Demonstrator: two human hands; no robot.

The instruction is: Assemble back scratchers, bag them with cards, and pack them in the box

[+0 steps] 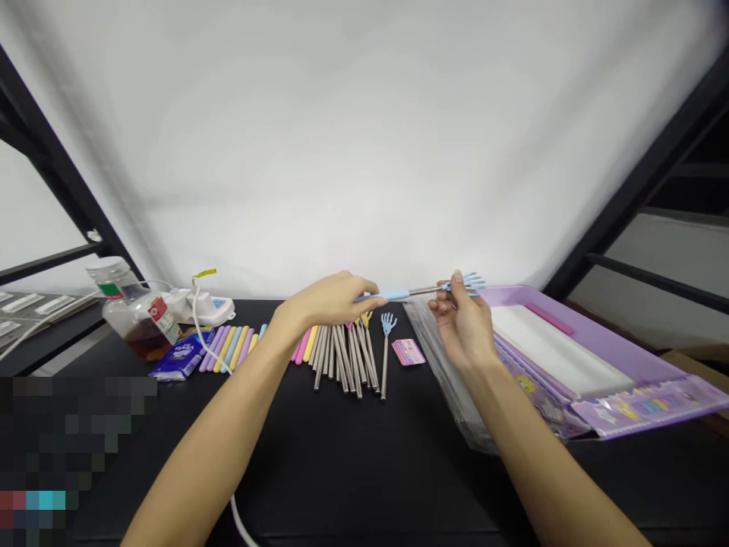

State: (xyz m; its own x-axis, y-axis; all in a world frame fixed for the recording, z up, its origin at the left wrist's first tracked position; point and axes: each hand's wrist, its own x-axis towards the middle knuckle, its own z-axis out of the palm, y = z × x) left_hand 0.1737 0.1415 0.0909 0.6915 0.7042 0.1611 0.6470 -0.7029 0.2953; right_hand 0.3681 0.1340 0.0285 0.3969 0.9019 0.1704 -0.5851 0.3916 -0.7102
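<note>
A back scratcher [424, 290] with a blue grip, a metal rod and a blue claw-shaped head is held level above the black table. My left hand [336, 296] is closed around its blue grip. At the other end, my right hand [464, 319] pinches it just by the claw head. Below lie several metal rods [342, 357] in a loose pile, some with yellow or pink heads. A separate rod with a blue claw head [388, 325] lies to their right. Pastel grips [231, 348] in purple, yellow and blue sit in a row on the left, partly hidden by my left arm.
Small pink cards [408, 352] lie beside clear plastic sleeves [438, 365]. On the right stands an open purple display box [626, 342]. At left are a plastic jar [137, 311], a blue packet [182, 355] and a power strip [213, 308] with a white cable.
</note>
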